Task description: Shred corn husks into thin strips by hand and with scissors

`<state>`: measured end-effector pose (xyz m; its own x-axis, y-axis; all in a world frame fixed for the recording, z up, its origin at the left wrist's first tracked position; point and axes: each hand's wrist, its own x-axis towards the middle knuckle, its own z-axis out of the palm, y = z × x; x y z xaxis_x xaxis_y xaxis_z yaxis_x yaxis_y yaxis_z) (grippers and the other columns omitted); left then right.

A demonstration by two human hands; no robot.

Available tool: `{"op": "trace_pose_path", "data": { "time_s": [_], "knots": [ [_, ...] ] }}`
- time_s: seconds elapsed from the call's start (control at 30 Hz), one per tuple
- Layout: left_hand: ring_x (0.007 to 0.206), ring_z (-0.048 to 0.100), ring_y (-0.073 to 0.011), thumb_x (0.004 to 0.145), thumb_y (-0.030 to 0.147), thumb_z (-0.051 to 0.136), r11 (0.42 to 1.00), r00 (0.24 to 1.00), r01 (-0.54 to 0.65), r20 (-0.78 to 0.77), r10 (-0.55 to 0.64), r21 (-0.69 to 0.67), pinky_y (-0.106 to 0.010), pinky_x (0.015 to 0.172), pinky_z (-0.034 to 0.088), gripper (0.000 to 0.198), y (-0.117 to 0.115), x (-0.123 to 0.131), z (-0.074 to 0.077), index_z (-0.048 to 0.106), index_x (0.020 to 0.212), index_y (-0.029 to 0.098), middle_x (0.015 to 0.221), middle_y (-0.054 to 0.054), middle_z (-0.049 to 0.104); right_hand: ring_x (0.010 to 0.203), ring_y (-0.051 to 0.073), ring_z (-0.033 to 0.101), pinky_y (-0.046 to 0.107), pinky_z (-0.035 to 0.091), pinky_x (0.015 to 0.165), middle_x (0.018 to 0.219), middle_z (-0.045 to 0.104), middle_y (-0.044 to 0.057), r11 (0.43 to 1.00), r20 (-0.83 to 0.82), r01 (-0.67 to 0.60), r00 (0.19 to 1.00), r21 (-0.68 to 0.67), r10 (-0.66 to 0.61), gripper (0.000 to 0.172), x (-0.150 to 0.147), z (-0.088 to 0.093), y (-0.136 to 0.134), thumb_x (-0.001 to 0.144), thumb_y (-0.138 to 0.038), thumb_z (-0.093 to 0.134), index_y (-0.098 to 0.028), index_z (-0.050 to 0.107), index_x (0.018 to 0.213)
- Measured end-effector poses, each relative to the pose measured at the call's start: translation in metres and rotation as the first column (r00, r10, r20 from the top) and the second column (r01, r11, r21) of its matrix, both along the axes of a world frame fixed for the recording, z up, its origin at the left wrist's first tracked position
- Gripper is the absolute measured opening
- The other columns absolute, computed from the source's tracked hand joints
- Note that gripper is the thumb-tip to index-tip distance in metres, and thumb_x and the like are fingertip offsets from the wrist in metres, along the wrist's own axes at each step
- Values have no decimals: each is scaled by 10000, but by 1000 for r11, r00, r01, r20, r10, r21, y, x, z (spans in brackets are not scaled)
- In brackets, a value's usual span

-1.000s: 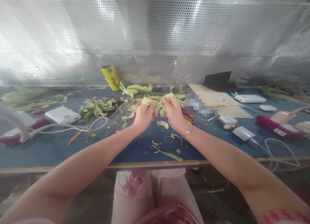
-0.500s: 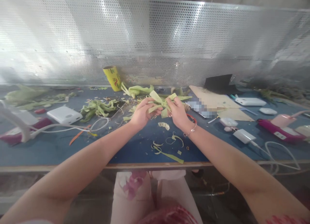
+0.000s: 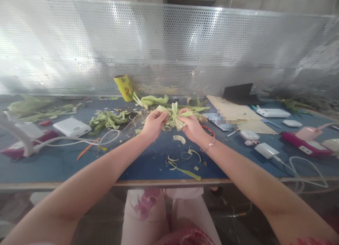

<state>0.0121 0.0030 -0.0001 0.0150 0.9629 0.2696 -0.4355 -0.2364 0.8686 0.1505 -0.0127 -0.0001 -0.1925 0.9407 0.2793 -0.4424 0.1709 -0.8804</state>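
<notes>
Left hand (image 3: 153,124) and right hand (image 3: 191,126) pinch a pale green leafy bundle (image 3: 174,117); at 11 o'clock, the yellow cylinder's (image 3: 124,88) red print is unreadable.

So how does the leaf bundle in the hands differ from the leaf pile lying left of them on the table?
The leaf bundle is held up off the table by the left hand and right hand; the leaf pile lies loose on it. The bundle looks paler, yellow-green, and gathered with ends fanning out; the pile is darker green and spread flat. Both are strips of similar leaf.
</notes>
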Motion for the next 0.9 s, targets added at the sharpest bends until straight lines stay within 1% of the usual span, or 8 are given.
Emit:
{"op": "trace_pose_path", "data": {
  "time_s": [0.13,0.27,0.43,0.57,0.67,0.77,0.83,0.9],
  "knots": [
    [567,488,-59,649,299,715,1000,999,28,-36,-28,-14,-224,617,426,227,-1,0,0,613,765,133,580,41,511,585,82,491,198,403,494,659,485,-67,999,10,-31,999,34,30,241,-1,-2,1,667,-235,649,-222,432,771],
    [728,584,-116,655,240,679,997,991,53,-123,-46,61,-259,690,464,286,-1,0,-3,598,914,151,794,-21,624,666,96,549,223,461,569,739,559,-53,997,-21,-53,998,48,54,242,0,-5,3,700,-260,644,-232,422,792],
    [988,575,-202,618,152,644,972,911,0,-401,98,237,-345,830,470,452,0,-1,-10,550,1060,176,1081,-79,608,752,110,583,240,476,648,770,590,-42,995,-55,-82,995,64,86,243,-1,-4,3,706,-255,650,-233,420,782],
    [1126,502,-247,708,244,590,948,842,34,-520,142,315,-391,894,452,487,-1,-1,-13,488,1180,177,1219,-119,525,725,98,557,251,474,692,746,563,-50,997,-34,-43,998,70,45,223,-4,-5,3,708,-260,651,-234,444,786],
    [1193,441,-241,778,305,543,902,761,5,-587,276,431,-406,970,397,441,-1,-2,-12,471,1199,191,1266,-119,485,704,92,532,255,472,709,735,535,-54,996,-7,-60,998,62,60,223,-5,-6,2,701,-252,651,-235,455,806],
    [1135,478,-194,815,305,507,876,762,-38,-553,336,481,-371,988,378,348,-1,-1,-9,490,1147,203,1197,-89,527,714,95,530,254,476,700,737,531,-50,994,29,-94,995,60,93,235,-6,-7,2,690,-240,652,-237,458,821],
    [971,547,-159,819,330,508,902,812,-95,-491,314,420,-317,867,455,285,-3,0,-7,511,1076,206,1075,-65,564,712,97,532,244,479,676,724,533,-50,990,76,-121,990,77,115,231,-7,-7,1,692,-230,644,-237,457,827],
    [756,559,-123,816,381,515,942,872,-147,-410,267,301,-264,688,486,251,-4,1,-7,524,997,208,894,-31,571,712,96,540,238,483,663,720,541,-53,982,136,-159,980,100,144,220,-7,-8,0,706,-225,625,-240,451,840]
  ]
}}
